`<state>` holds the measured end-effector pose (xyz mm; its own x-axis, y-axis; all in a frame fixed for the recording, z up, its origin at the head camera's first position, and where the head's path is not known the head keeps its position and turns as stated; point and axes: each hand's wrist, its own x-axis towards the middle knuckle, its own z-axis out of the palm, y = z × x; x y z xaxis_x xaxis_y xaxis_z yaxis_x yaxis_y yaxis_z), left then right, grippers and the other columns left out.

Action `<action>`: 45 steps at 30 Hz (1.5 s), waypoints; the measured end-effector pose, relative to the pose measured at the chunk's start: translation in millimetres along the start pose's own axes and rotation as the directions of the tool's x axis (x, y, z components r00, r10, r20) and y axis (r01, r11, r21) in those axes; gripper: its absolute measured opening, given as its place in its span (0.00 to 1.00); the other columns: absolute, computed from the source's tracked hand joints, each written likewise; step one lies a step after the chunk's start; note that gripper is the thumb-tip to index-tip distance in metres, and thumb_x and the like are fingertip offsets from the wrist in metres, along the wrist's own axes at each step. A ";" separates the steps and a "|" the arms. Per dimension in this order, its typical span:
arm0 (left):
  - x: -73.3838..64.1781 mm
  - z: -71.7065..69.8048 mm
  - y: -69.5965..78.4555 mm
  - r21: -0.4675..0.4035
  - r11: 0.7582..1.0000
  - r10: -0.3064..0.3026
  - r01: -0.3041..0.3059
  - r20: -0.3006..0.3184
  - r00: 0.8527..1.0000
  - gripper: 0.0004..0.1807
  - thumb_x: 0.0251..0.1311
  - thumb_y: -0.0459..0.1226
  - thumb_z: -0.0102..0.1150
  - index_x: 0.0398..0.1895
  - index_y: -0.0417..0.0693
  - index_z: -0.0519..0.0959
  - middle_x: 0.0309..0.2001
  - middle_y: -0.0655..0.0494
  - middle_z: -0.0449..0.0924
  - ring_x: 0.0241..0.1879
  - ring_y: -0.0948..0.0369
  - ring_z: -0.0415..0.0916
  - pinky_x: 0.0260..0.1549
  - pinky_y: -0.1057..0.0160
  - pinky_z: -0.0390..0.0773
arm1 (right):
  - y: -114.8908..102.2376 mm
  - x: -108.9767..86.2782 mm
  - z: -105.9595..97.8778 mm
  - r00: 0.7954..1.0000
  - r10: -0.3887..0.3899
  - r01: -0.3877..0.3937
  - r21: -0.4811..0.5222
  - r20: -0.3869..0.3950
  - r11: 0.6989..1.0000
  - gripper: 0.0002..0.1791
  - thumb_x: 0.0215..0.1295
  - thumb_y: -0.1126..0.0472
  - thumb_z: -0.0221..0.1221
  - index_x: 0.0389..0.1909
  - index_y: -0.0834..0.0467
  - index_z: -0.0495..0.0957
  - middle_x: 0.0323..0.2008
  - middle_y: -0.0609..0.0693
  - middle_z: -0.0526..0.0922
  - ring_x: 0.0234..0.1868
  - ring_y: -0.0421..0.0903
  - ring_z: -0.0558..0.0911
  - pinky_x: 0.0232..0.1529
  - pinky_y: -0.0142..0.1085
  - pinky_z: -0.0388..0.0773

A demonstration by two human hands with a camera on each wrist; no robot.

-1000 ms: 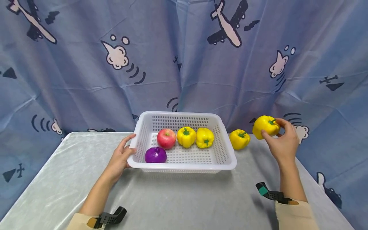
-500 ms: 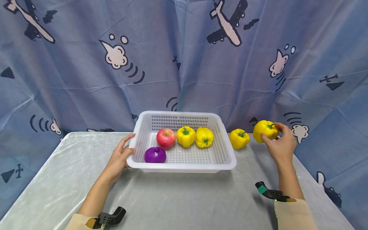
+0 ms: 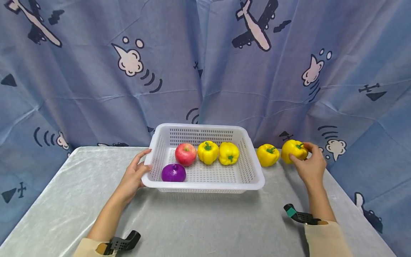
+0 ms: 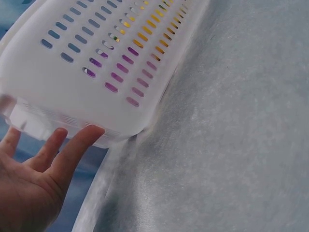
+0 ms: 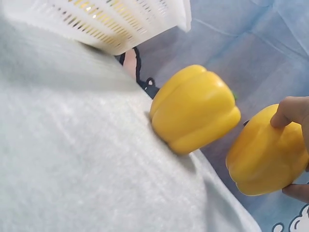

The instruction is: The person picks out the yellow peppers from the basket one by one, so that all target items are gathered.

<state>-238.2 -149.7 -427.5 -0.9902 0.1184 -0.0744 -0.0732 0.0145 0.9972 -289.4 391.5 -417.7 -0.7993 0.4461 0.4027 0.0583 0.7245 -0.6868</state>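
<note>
My right hand (image 3: 312, 167) pinches a yellow bell pepper (image 3: 292, 151) between thumb and fingers, low by the table's far right edge. Just left of it a second yellow bell pepper (image 3: 267, 155) rests on the table; the right wrist view shows a narrow gap between this pepper (image 5: 193, 108) and the held pepper (image 5: 268, 154). At the left end of a white plastic basket (image 3: 205, 186), my left hand (image 3: 131, 176) grips the rim, thumb on top. Inside the basket lie a red apple (image 3: 185, 154), a purple onion (image 3: 173, 172) and two yellow bell peppers (image 3: 208, 152).
A pale cloth covers the table (image 3: 205, 225), whose far edge runs just behind the basket. Behind it hangs a blue curtain (image 3: 179, 71) printed with airplanes. Each wrist wears a black strap mount (image 3: 302, 216).
My right hand has lowered the held bell pepper and brought it slightly left, closer to the pepper on the table. The left hand and the basket have stayed in place.
</note>
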 end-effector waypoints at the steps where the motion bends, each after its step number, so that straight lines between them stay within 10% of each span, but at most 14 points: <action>1: 0.0 -0.2 0.2 -0.001 1.000 0.000 0.000 0.000 1.000 0.33 0.74 0.34 0.43 0.79 0.61 0.52 0.72 0.34 0.64 0.47 0.60 0.80 0.36 0.62 0.87 | 1.4 0.1 1.3 1.000 0.000 0.000 0.002 0.002 1.000 0.34 0.61 0.60 0.66 0.68 0.64 0.69 0.64 0.65 0.75 0.66 0.61 0.71 0.60 0.52 0.73; 25: -1.5 -1.6 0.4 -0.008 1.000 0.004 -0.004 -0.004 1.000 0.33 0.73 0.33 0.43 0.79 0.60 0.52 0.72 0.34 0.64 0.45 0.63 0.81 0.34 0.62 0.87 | 5.9 -6.9 16.0 0.995 0.013 -0.009 -0.037 0.094 0.999 0.36 0.63 0.60 0.64 0.70 0.64 0.64 0.66 0.66 0.69 0.68 0.63 0.66 0.74 0.58 0.63; 45: 0.9 0.0 0.5 -0.010 1.000 -0.004 0.004 -0.007 1.000 0.33 0.73 0.33 0.44 0.78 0.59 0.53 0.72 0.34 0.65 0.46 0.62 0.80 0.34 0.62 0.87 | -6.7 -3.5 -2.4 0.996 -0.086 0.086 -0.028 -0.010 0.996 0.31 0.68 0.55 0.60 0.68 0.64 0.68 0.65 0.66 0.73 0.65 0.66 0.68 0.70 0.64 0.57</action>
<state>-239.1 -149.6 -427.0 -0.9907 0.1112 -0.0781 -0.0780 0.0055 0.9969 -285.5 386.4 -413.0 -0.7955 0.3872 0.4662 0.0061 0.7743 -0.6327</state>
